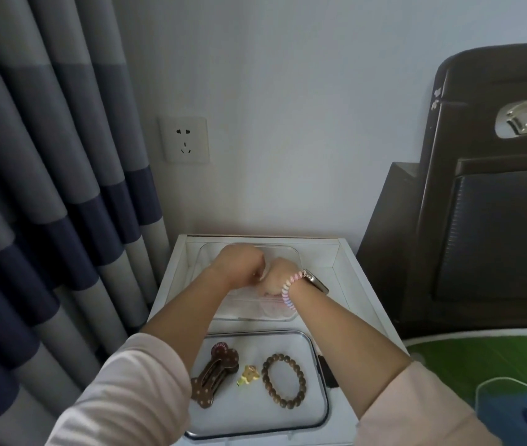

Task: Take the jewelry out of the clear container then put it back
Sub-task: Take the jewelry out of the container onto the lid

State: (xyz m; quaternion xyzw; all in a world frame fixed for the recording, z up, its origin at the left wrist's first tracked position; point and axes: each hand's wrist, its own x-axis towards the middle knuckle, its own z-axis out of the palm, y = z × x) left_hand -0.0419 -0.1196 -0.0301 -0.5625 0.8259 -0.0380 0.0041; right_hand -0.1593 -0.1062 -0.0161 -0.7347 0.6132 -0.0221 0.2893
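The clear container (289,250) stands at the back of a white nightstand top (363,284). My left hand (241,263) and my right hand (275,277) reach down into it side by side, touching, with the fingers curled and hidden from me. What they hold, if anything, does not show. In front lies a clear flat lid (315,403). On it rest a brown dotted hair clip (214,375), a small gold charm (248,375) and a brown bead bracelet (300,372).
A striped grey and blue curtain (46,188) hangs at the left and a wall socket (185,140) sits above the nightstand. At the right are a dark headboard (497,220) and a green bed cover (481,365). My right wrist wears a watch (316,280) and a spiral band (288,292).
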